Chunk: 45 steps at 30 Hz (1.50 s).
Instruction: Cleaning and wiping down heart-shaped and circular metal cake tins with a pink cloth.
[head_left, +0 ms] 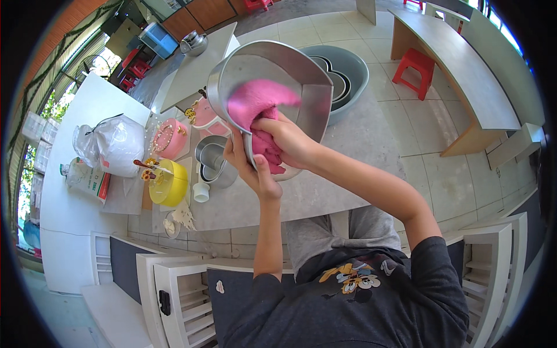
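Above the grey table (336,185), a large silver metal cake pan (316,110) is tilted on its side with its hollow toward me. My left hand (252,171) grips the near rim of the pan, its fingers behind the wall and its thumb in front. A bunched pink cloth (264,95) is in my right hand (287,139), with the fingers closed around it. One part of the cloth lies against the inside of the pan and is smeared by motion; the rest hangs below my right fist.
Beyond the pan, a grey basin (357,69) holds several round tins (339,84). On the left stand smaller metal pans (212,153), a pink cake (171,139), a yellow cake (169,184) and a white plastic bag (119,145). A red stool (415,69) is at right.
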Each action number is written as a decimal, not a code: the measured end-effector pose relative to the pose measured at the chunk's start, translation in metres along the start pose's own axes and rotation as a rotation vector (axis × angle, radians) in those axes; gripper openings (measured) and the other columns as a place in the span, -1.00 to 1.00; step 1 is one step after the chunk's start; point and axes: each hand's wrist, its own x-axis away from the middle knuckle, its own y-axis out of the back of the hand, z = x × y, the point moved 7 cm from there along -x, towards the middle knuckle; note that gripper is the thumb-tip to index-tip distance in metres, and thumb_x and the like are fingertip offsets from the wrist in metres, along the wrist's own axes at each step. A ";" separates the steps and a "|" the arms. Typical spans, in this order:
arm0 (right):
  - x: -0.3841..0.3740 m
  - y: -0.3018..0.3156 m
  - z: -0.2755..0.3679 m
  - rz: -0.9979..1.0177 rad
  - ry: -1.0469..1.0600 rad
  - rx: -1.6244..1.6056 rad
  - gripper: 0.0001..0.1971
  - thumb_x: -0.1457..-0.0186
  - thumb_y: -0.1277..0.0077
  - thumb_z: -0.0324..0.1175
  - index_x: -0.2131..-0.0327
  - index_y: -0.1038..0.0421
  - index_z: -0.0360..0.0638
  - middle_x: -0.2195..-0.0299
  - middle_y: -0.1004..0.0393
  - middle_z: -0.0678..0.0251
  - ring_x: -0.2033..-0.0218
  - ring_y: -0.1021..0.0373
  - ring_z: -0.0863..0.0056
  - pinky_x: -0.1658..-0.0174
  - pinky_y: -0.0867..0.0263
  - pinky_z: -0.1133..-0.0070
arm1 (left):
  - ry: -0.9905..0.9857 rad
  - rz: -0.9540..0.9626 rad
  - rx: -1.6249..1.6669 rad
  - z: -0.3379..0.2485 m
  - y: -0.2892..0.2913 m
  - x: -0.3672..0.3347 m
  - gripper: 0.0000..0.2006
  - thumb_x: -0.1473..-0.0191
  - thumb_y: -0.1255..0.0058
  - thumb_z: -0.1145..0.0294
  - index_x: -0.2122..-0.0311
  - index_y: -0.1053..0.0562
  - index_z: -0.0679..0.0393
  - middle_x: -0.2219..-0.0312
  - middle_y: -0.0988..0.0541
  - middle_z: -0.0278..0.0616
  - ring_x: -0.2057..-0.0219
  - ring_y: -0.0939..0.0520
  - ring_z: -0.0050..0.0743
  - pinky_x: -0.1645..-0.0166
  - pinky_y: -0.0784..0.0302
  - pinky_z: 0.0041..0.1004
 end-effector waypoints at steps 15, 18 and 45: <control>0.015 0.048 0.026 -0.142 0.338 2.224 -0.60 0.14 0.01 -0.16 0.20 -0.33 -0.11 0.24 -0.27 0.16 0.16 -0.24 0.29 0.16 -0.18 0.48 | 0.107 0.127 0.162 0.025 0.007 -0.007 -0.50 -0.07 0.18 0.10 -0.05 -0.26 0.22 0.21 -0.28 -0.14 0.14 -0.26 -0.41 -0.02 -0.08 -0.46; 0.027 0.023 -0.021 0.434 -0.066 1.333 -0.43 -0.01 0.09 -0.13 -0.07 -0.08 -0.18 0.16 -0.19 0.08 0.13 -0.18 0.28 0.07 -0.11 0.50 | 0.109 0.109 0.116 0.041 0.006 -0.005 -0.50 -0.08 0.20 0.08 -0.04 -0.27 0.22 0.22 -0.28 -0.15 0.14 -0.28 -0.40 -0.01 -0.10 -0.44; 0.111 0.124 0.070 -0.888 0.720 0.443 -0.48 0.13 0.04 -0.40 -0.01 -0.17 -0.09 0.26 -0.26 0.29 0.23 -0.23 0.50 0.12 -0.13 0.62 | -0.323 0.842 -0.502 -0.022 -0.087 0.022 -0.34 0.36 -0.19 0.18 0.01 -0.30 -0.03 0.05 -0.23 0.02 -0.03 -0.21 -0.03 -0.13 -0.04 -0.10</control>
